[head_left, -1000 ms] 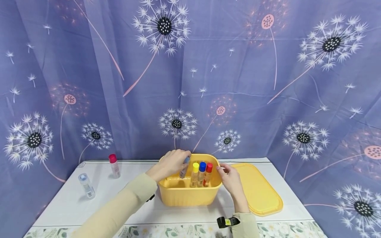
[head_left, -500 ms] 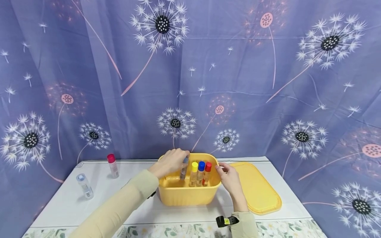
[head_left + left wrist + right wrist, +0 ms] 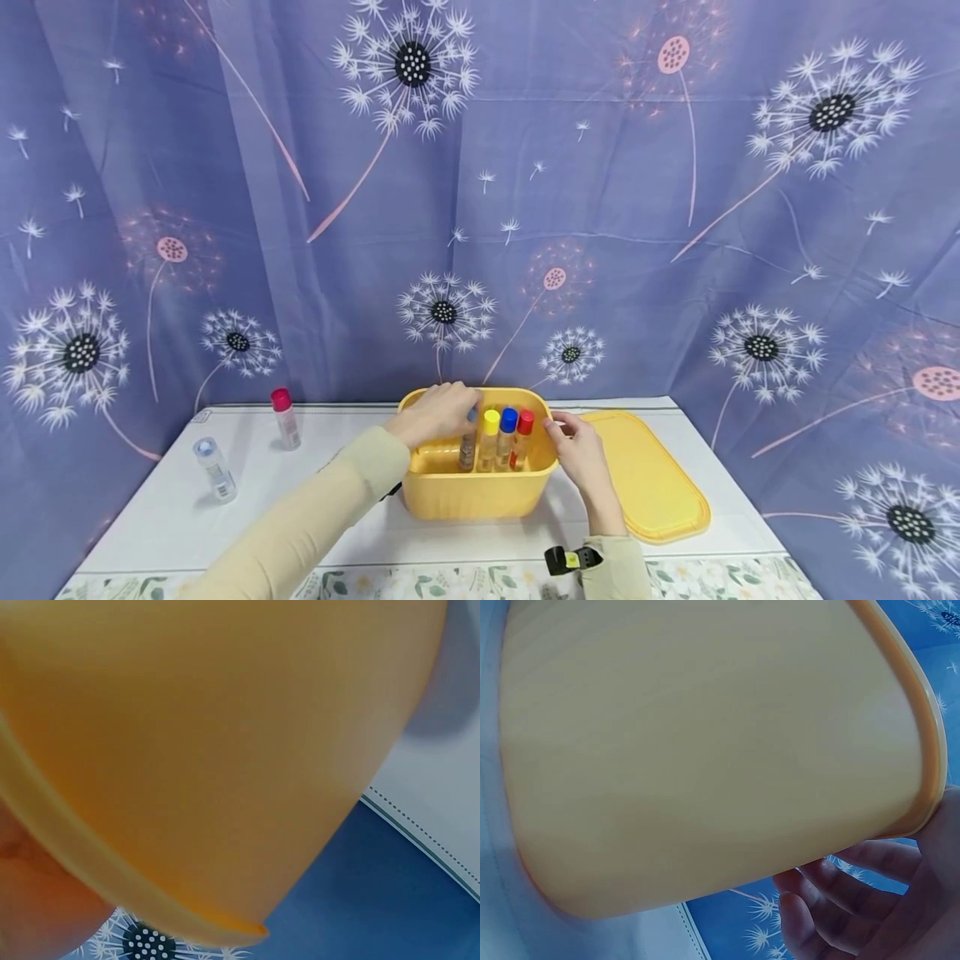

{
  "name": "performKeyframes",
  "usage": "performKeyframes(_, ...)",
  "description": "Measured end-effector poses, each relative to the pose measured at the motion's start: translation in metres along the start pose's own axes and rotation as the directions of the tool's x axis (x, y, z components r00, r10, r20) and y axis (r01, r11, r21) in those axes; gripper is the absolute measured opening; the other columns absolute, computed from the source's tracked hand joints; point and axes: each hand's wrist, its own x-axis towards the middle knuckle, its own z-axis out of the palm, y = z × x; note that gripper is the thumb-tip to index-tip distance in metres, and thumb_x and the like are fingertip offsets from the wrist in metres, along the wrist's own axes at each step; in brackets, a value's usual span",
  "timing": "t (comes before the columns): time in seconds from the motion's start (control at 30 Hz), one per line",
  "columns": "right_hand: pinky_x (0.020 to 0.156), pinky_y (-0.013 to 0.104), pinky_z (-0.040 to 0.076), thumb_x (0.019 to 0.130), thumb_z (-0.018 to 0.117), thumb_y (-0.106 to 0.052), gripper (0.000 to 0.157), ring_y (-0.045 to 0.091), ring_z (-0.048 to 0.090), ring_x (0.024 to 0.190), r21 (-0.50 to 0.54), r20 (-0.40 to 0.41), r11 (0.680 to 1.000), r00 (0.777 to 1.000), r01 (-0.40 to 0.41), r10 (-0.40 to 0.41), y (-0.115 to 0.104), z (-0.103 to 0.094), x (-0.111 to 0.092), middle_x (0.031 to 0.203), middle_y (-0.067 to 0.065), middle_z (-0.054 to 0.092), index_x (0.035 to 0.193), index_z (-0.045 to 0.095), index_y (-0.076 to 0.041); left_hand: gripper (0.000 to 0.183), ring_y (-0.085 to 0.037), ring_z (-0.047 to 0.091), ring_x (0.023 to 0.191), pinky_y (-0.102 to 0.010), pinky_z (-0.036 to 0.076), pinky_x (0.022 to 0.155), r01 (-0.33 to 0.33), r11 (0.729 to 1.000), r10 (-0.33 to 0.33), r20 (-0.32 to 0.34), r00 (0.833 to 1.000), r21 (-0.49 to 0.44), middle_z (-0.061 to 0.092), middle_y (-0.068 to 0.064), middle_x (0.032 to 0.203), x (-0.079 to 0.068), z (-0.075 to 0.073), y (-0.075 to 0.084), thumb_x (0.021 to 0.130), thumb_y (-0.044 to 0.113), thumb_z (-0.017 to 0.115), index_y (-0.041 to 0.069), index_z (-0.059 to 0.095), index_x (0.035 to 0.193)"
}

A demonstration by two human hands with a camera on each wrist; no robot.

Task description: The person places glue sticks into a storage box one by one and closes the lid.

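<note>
A yellow plastic box (image 3: 476, 496) stands uncovered on the table. My left hand (image 3: 438, 412) reaches over its left side and holds a small clear bottle (image 3: 467, 452) by its greyish-blue cap, low inside the box. Right beside that bottle stand three upright ones, with a yellow cap (image 3: 491, 421), a dark blue cap (image 3: 508, 418) and a red cap (image 3: 526, 421). My right hand (image 3: 581, 450) grips the box's right rim; in the right wrist view its curled fingers (image 3: 840, 889) lie along the outer wall. The box wall (image 3: 225, 750) hides the held bottle from the left wrist view.
On the table's left stand a bottle with a crimson cap (image 3: 286, 421) and a clear bottle with a pale blue top (image 3: 215, 471). The yellow lid (image 3: 648, 479) lies flat right of the box. A purple dandelion-print curtain (image 3: 480, 200) hangs behind.
My left hand has brought the bottle it holds lower and nearer in the box, beside the yellow-capped one. The right hand has stayed at the rim.
</note>
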Motion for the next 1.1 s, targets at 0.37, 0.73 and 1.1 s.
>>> performKeyframes(0.37,0.07,0.036,0.054,0.096,0.063,-0.018,0.026,0.033,0.065,0.086,0.006,0.003,1.0,1.0,-0.004,0.004,-0.0011,0.001,-0.0006,0.092,0.014,0.069,0.114,0.069,-0.001,0.015,-0.013,0.052,0.065,-0.031,0.043,0.058,-0.025,1.0,0.025,0.005,1.0,0.002,0.055,0.007,0.072,0.0002,0.0038,-0.0002,0.084,0.023,0.077,0.016,0.064,0.083)
performKeyframes(0.73,0.07,0.035,0.053,0.096,0.063,-0.02,0.026,0.032,0.065,0.084,-0.016,-0.005,1.0,1.0,0.0,0.0,-0.0007,0.0008,-0.0006,0.092,0.017,0.069,0.113,0.07,-0.002,0.02,-0.013,0.044,0.063,-0.029,0.035,0.057,-0.047,0.999,0.047,-0.007,0.999,0.009,0.043,0.006,0.066,0.002,0.0067,0.0024,0.083,0.024,0.079,0.015,0.062,0.081)
performKeyframes(1.1,0.071,0.036,0.054,0.096,0.063,-0.019,0.026,0.029,0.065,0.084,-0.011,0.002,1.0,1.0,0.004,-0.004,-0.002,-0.0004,-0.0012,0.092,0.014,0.069,0.114,0.07,-0.001,0.021,-0.012,0.043,0.063,-0.027,0.034,0.057,-0.043,0.999,0.044,-0.001,0.999,0.01,0.044,0.005,0.067,0.0012,0.0089,0.0021,0.084,0.027,0.079,0.012,0.066,0.09)
